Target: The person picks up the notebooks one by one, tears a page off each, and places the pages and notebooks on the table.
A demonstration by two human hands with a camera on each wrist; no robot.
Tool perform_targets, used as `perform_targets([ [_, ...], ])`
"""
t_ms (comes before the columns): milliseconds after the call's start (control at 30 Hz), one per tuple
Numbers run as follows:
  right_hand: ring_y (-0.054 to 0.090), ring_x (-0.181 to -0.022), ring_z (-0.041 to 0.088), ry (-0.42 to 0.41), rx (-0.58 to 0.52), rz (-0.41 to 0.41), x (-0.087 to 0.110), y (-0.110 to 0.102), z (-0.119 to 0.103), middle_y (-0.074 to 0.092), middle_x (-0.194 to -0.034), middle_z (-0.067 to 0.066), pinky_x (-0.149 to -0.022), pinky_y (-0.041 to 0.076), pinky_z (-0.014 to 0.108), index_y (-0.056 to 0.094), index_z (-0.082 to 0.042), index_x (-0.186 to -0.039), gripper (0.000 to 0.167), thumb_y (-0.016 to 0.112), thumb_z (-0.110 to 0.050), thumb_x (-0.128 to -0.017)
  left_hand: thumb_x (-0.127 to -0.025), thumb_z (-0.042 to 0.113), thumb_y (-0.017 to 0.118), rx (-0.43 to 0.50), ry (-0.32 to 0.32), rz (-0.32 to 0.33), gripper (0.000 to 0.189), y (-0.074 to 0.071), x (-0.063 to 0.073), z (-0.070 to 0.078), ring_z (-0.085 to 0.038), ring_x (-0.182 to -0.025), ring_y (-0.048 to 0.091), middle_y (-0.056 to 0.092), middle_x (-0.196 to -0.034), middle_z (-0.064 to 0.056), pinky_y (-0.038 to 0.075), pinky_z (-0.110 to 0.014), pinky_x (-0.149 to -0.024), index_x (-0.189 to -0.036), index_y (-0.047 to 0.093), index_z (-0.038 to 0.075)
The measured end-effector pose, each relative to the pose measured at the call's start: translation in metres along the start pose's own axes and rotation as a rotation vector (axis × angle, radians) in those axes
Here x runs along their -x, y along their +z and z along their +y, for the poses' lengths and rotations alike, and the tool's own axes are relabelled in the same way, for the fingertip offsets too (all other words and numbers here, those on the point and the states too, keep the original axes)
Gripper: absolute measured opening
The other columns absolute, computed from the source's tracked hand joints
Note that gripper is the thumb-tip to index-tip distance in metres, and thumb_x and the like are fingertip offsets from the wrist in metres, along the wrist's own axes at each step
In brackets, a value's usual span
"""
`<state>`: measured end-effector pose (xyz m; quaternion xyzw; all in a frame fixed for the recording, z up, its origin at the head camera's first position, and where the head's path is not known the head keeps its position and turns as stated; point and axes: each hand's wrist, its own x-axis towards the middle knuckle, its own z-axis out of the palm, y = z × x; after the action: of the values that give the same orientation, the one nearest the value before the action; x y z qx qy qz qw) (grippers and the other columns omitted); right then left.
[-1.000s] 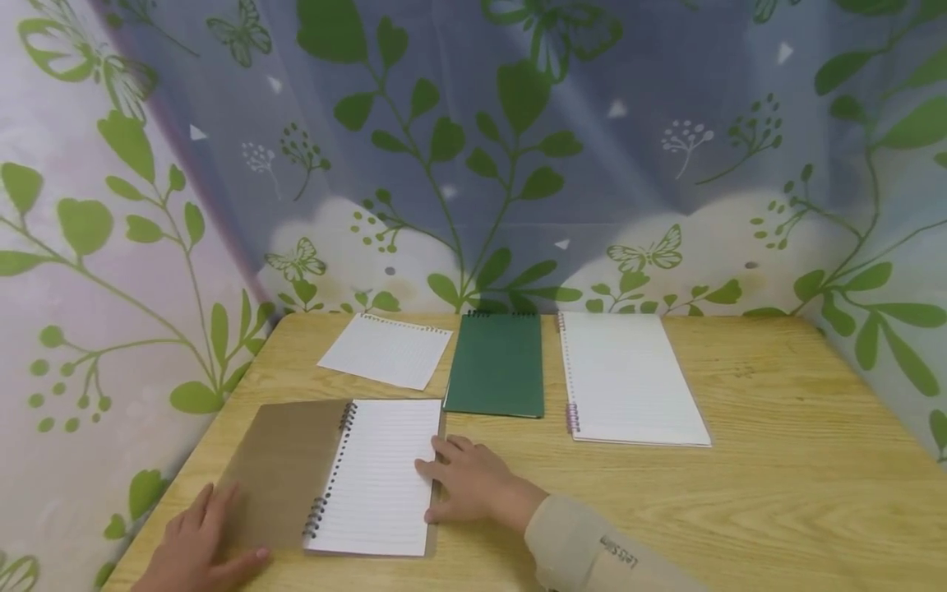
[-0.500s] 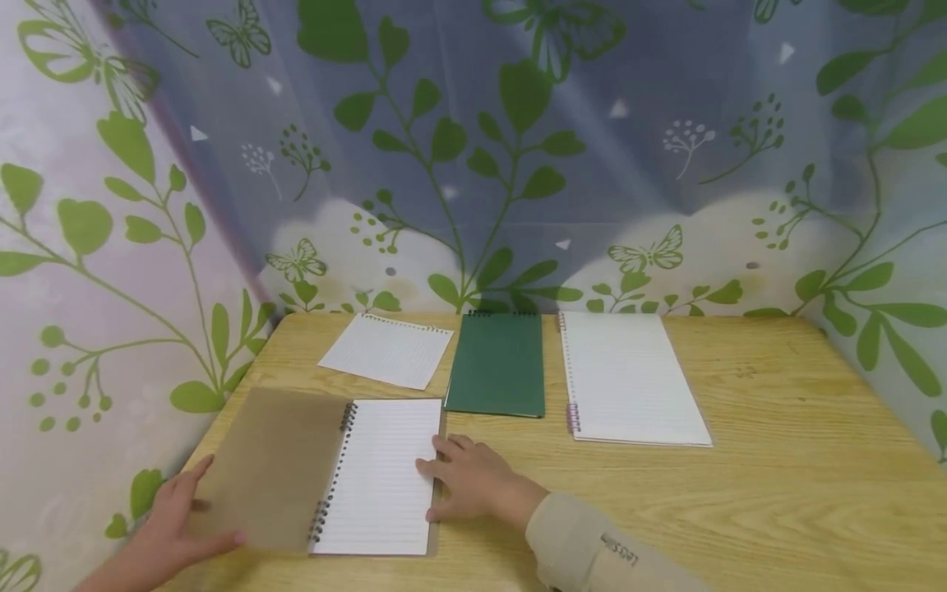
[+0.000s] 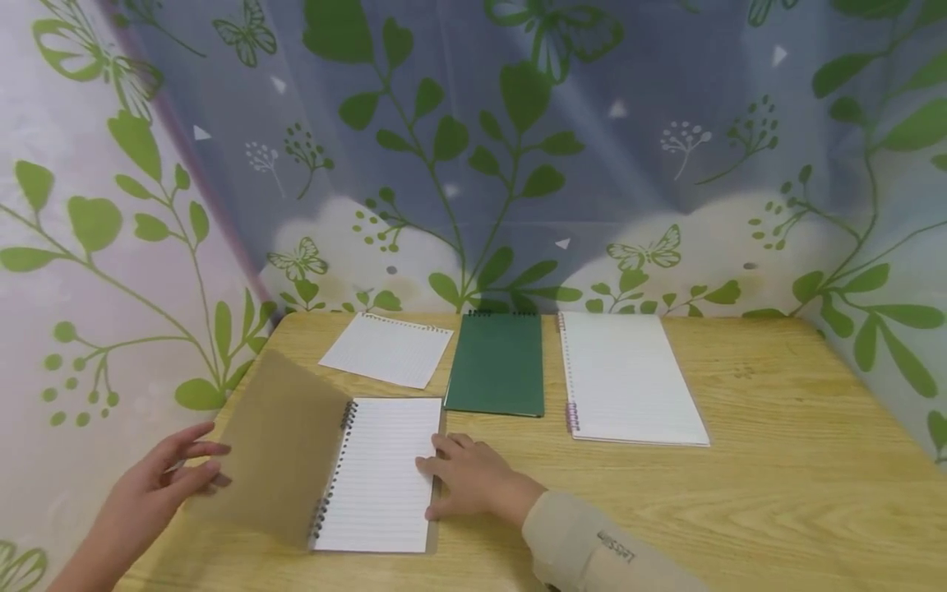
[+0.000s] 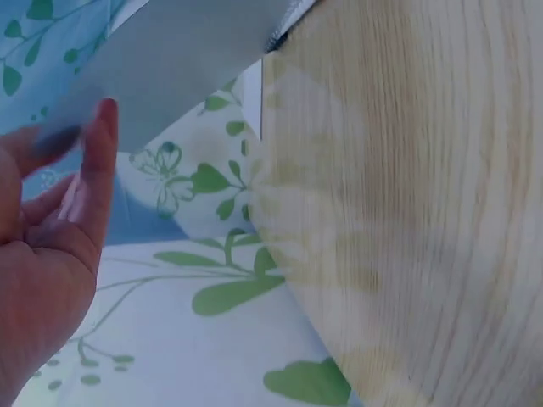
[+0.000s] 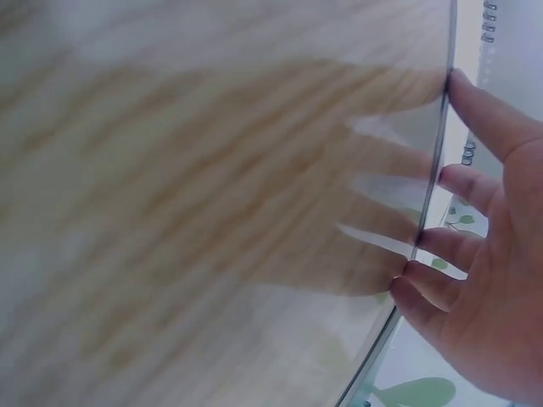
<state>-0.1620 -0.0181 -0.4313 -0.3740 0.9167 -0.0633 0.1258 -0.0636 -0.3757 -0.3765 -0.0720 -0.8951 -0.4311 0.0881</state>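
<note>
A spiral notebook (image 3: pixel 385 481) lies open on the wooden table, lined white page on the right. Its brown cover (image 3: pixel 284 452) slants up off the table to the left of the black coil. My left hand (image 3: pixel 140 493) pinches the cover's outer edge between thumb and fingers; in the left wrist view the raised cover (image 4: pixel 182 68) shows grey above the hand. On the page's right edge rest the spread fingertips of my right hand (image 3: pixel 477 481), which the right wrist view shows in a row along that edge.
Behind the notebook lie a torn-out lined sheet (image 3: pixel 386 352), a green spiral notebook (image 3: pixel 496 363) and a larger white pad (image 3: pixel 632 378) with a pink coil. Patterned cloth (image 3: pixel 473 164) hangs along the back and left edges of the wooden table (image 3: pixel 777 460).
The brown cover has risen from lying flat to a slant, its outer edge lifted by my left hand. That hand moved left and up. My right hand stayed on the page edge.
</note>
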Motion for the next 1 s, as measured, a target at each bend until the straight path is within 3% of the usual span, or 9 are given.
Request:
perform_targets([
  [133,0.035,-0.132,0.024,-0.003,0.006,0.041,-0.004,0.000,0.003,0.038,-0.144,0.005,-0.103,0.036,0.042,0.046,-0.031,-0.134,0.058,0.058,-0.054,-0.082,-0.096,0.007,0.045,0.144,-0.033,-0.090,0.046,0.007,-0.010,0.010,-0.005,-0.083,0.065,0.061,-0.110,0.025,0.052,-0.024,-0.067,-0.141,0.032,0.008],
  [300,0.038,-0.128,0.024,0.003,-0.075,0.134,-0.010,-0.002,0.007,0.044,-0.138,0.003,-0.103,0.032,0.045,0.056,-0.028,-0.125,0.037,0.049,-0.043,-0.092,-0.099,0.024,0.037,0.222,-0.201,-0.188,0.049,0.033,-0.026,0.027,0.000,-0.092,0.059,0.056,-0.125,0.008,0.047,-0.026,-0.075,-0.144,0.026,0.007],
  [433,0.045,-0.125,0.019,-0.037,-0.368,0.139,-0.016,-0.010,0.000,0.049,-0.136,0.002,-0.102,0.037,0.039,0.049,-0.019,-0.133,0.046,0.038,-0.045,-0.097,-0.098,0.027,0.041,0.229,-0.243,-0.234,0.053,0.060,-0.038,0.043,-0.003,-0.098,0.056,0.045,-0.134,-0.025,0.049,-0.030,-0.076,-0.144,0.025,0.005],
  [500,0.054,-0.116,0.017,-0.049,-0.586,0.113,-0.018,-0.017,-0.007,0.055,-0.130,0.003,-0.097,0.043,0.035,0.043,-0.014,-0.137,0.053,0.033,-0.048,-0.097,-0.096,0.025,0.045,0.230,-0.232,-0.275,0.057,0.074,-0.042,0.051,-0.009,-0.097,0.058,0.038,-0.139,-0.030,0.052,-0.032,-0.070,-0.145,0.024,0.005],
  [600,0.064,-0.096,0.015,-0.033,-0.878,0.080,-0.019,-0.029,-0.016,0.064,-0.114,0.005,-0.080,0.050,0.030,0.038,-0.013,-0.139,0.057,0.028,-0.051,-0.097,-0.093,0.028,0.051,0.168,-0.213,-0.357,0.064,0.097,-0.047,0.063,-0.018,-0.080,0.062,0.033,-0.142,-0.028,0.052,-0.031,-0.060,-0.146,0.021,0.008],
  [667,0.066,-0.081,0.013,-0.013,-0.964,0.082,-0.019,-0.035,-0.020,0.068,-0.099,0.004,-0.068,0.051,0.028,0.037,-0.014,-0.138,0.056,0.028,-0.051,-0.097,-0.091,0.034,0.053,0.087,-0.205,-0.401,0.068,0.111,-0.050,0.070,-0.018,-0.066,0.061,0.051,-0.126,-0.028,0.050,-0.030,-0.056,-0.146,0.022,0.010],
  [733,0.064,-0.069,0.012,0.009,-0.979,0.090,-0.019,-0.038,-0.021,0.068,-0.085,0.003,-0.060,0.049,0.028,0.038,-0.015,-0.137,0.053,0.032,-0.049,-0.097,-0.089,0.041,0.055,0.010,-0.197,-0.426,0.071,0.124,-0.052,0.075,-0.017,-0.056,0.057,0.065,-0.098,-0.021,0.047,-0.028,-0.055,-0.146,0.025,0.011],
  [833,0.060,-0.057,0.011,0.060,-0.924,0.119,-0.019,-0.037,-0.021,0.066,-0.072,0.001,-0.053,0.050,0.031,0.038,-0.012,-0.137,0.048,0.040,-0.039,-0.097,-0.086,0.045,0.057,-0.055,-0.188,-0.422,0.074,0.138,-0.054,0.078,-0.016,-0.051,0.056,0.060,-0.060,-0.008,0.045,-0.027,-0.052,-0.144,0.028,0.008],
  [1000,0.056,-0.050,0.016,0.141,-0.891,0.162,-0.020,-0.028,-0.015,0.063,-0.070,0.002,-0.047,0.045,0.028,0.039,0.000,-0.135,0.045,0.046,-0.020,-0.095,-0.085,0.054,0.055,-0.273,-0.098,-0.329,0.070,0.152,-0.054,0.074,-0.019,-0.078,0.062,0.064,-0.106,-0.011,0.050,-0.034,-0.070,-0.135,0.044,0.006],
])
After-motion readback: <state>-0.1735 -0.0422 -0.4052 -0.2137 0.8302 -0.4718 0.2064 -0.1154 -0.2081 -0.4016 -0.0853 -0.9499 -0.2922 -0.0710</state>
